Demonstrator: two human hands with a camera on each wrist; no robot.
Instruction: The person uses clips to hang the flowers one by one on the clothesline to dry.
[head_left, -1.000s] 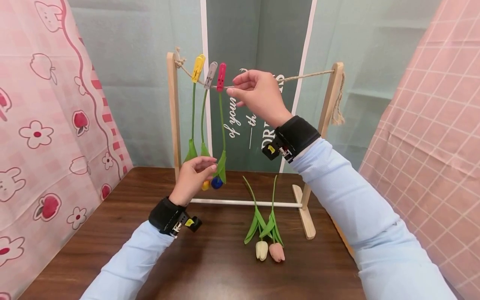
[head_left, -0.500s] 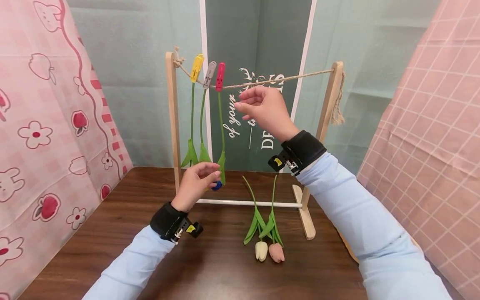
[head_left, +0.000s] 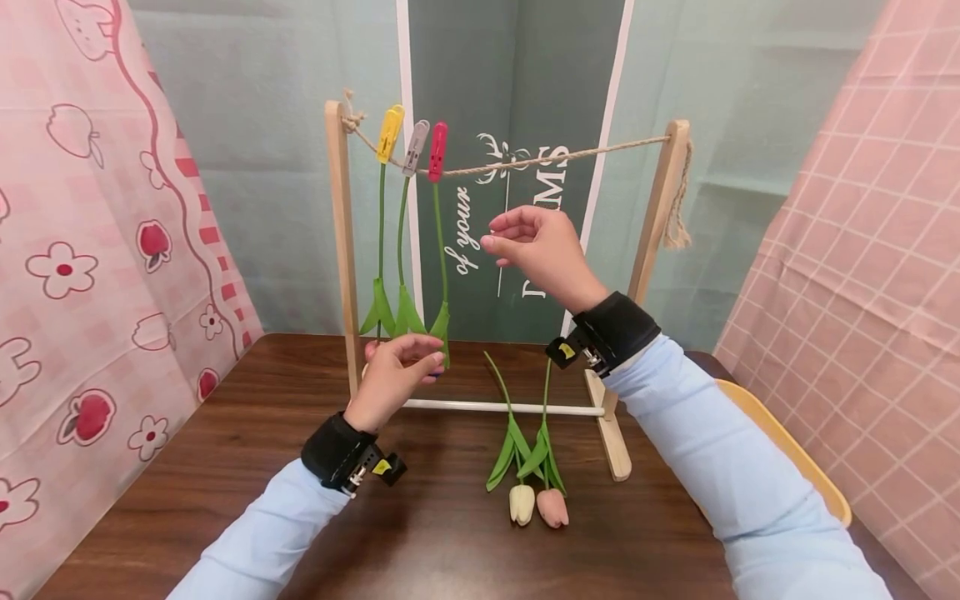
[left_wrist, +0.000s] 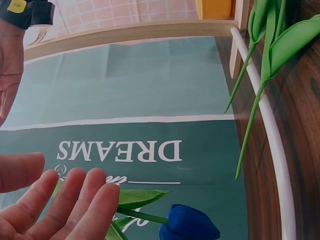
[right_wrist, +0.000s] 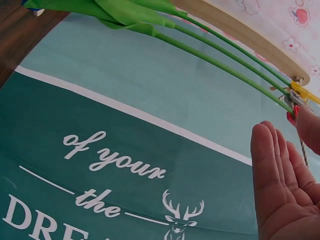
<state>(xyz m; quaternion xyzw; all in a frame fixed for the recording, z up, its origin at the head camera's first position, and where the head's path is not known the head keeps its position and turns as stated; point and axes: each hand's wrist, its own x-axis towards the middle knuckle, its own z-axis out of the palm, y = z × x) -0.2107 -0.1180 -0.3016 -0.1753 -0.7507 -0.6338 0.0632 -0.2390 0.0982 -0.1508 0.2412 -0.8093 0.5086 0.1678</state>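
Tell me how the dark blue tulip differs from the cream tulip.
The dark blue tulip hangs upside down from a red plastic clothespin; the cream tulip lies on the brown table. The blue tulip's petals look dark, the cream tulip's pale. Both have green stems and leaves.

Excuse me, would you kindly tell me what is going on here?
Three tulips hang upside down from a rope, clipped by yellow, grey and red pegs. The person's left hand is open near the blue bloom; the right hand hovers below the rope, empty. A white tulip and pink tulip lie on the table.
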